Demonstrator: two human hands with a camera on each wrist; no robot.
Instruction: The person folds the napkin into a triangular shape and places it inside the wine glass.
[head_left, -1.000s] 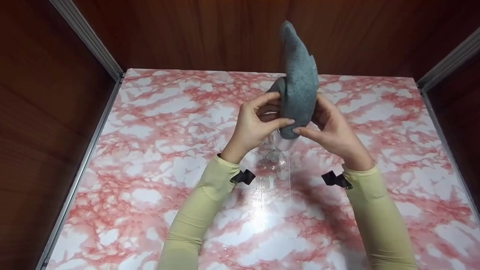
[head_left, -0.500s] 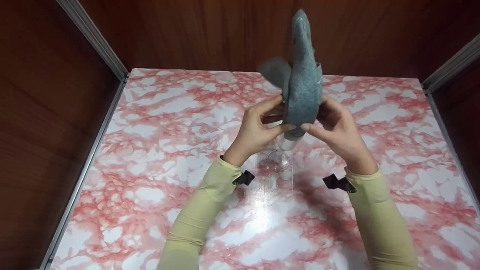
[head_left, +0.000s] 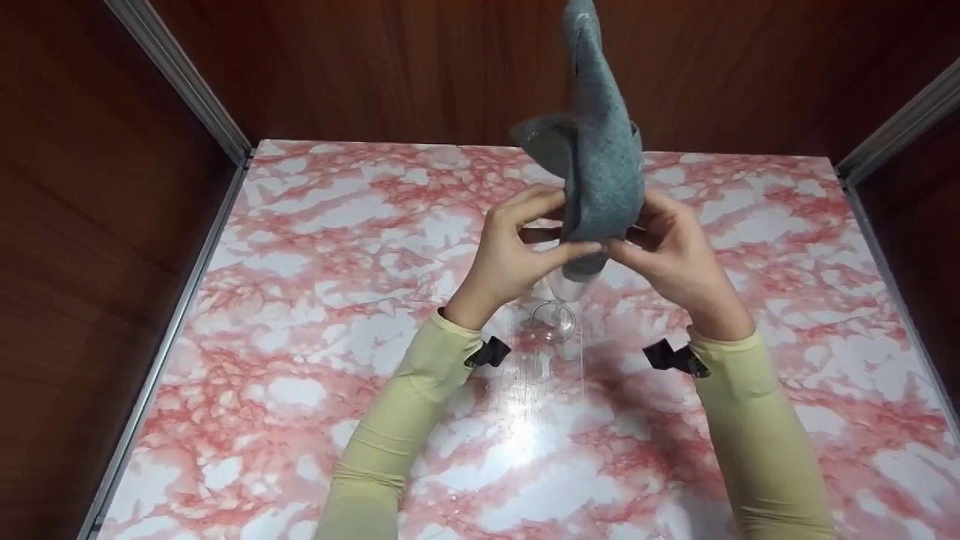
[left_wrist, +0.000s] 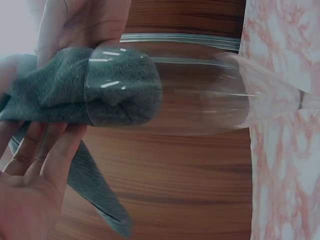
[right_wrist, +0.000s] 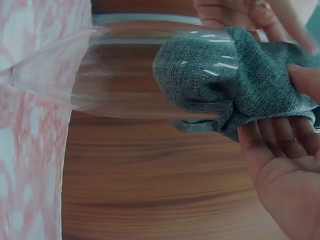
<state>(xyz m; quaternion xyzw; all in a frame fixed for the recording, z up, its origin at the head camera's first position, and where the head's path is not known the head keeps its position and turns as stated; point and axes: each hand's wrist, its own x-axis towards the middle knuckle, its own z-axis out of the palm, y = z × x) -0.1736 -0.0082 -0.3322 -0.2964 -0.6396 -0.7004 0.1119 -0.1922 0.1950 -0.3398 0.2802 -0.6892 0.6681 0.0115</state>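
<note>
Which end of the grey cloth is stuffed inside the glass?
The lower, bunched end of the grey cloth, packed into the glass mouth between both hands; the other end stands free, pointing up above them.

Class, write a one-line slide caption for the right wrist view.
Grey cloth stuffed into a clear wine glass, right hand holding the cloth.

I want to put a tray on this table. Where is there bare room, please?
Bare marble table lies left of the left hand, right of the right hand, and near, between the sleeves. It is crowded in the middle, where both hands hold the grey cloth in the glass.
</note>
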